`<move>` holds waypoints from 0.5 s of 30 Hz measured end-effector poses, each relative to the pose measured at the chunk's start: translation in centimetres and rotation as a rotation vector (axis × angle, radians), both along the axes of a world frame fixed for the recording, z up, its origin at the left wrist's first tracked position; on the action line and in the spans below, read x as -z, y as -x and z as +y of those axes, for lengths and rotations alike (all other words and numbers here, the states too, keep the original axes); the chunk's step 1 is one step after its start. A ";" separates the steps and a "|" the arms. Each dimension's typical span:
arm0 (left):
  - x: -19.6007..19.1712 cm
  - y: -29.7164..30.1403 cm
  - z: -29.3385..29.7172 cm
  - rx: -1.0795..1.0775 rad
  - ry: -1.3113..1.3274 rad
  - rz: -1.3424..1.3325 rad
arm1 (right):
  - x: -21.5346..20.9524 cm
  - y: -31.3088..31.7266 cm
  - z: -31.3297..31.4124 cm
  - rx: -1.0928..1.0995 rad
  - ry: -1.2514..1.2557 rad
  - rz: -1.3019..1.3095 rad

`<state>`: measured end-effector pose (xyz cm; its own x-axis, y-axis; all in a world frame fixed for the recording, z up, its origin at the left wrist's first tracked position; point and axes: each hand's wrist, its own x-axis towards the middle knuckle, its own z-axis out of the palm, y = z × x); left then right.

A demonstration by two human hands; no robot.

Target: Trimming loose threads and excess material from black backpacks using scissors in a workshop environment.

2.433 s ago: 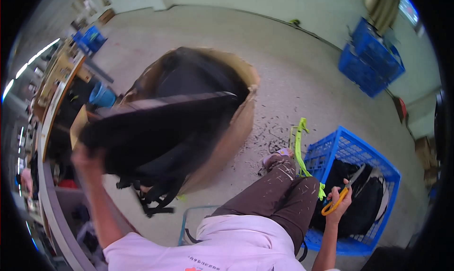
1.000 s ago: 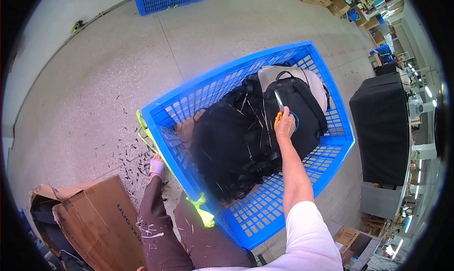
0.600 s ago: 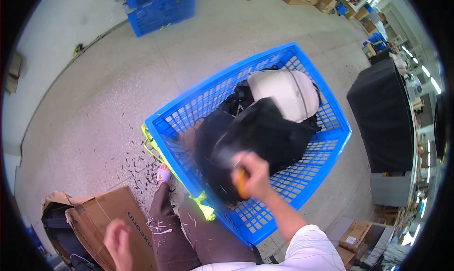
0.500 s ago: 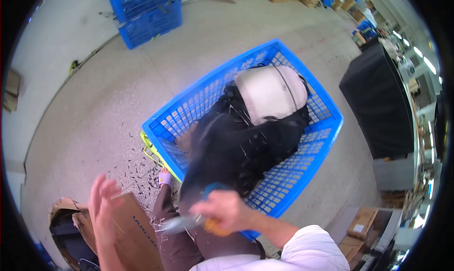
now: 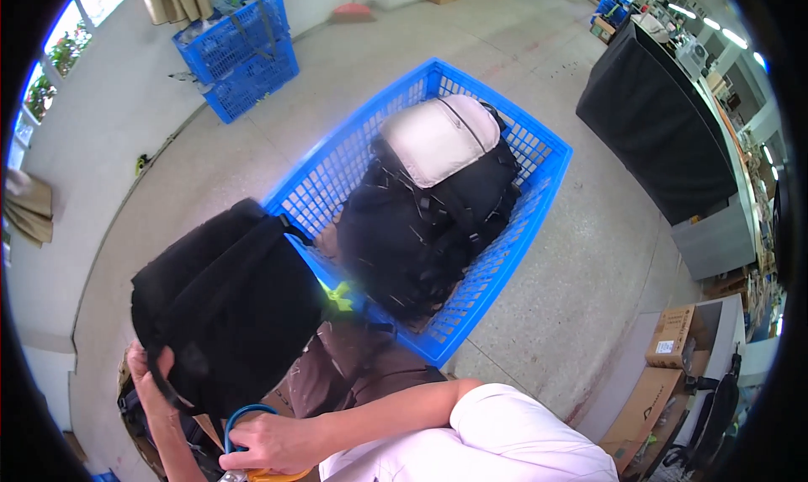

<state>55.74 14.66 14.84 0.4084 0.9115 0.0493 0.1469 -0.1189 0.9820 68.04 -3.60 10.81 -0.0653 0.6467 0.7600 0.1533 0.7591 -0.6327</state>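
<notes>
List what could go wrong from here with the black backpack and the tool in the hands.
1. The left hand grips only one edge of the black backpack, held up over the lap; it could slip.
2. The right hand holds an orange tool close under the backpack; if it is a cutter, it might nick fabric or the left fingers.
3. The blue crate sits tight against the knee, a possible trip hazard.

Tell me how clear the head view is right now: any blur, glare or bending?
Head view: sharp and evenly lit, no motion blur on the black backpack or either hand; the blue crate edges bow from the fisheye, with black corners around the circle; bright windows blow out at upper left; the backpack's black fabric shows little detail.
</notes>
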 end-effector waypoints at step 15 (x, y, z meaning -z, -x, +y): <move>-3.6 9.1 0.4 0.297 -0.204 0.337 | -1.0 -14.9 -5.7 0.085 0.875 0.069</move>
<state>46.67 15.04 18.49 0.6732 0.7387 0.0348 0.3827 -0.3883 0.8383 82.94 -9.33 11.79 0.0372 0.9993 -0.0097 0.1276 -0.0144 -0.9917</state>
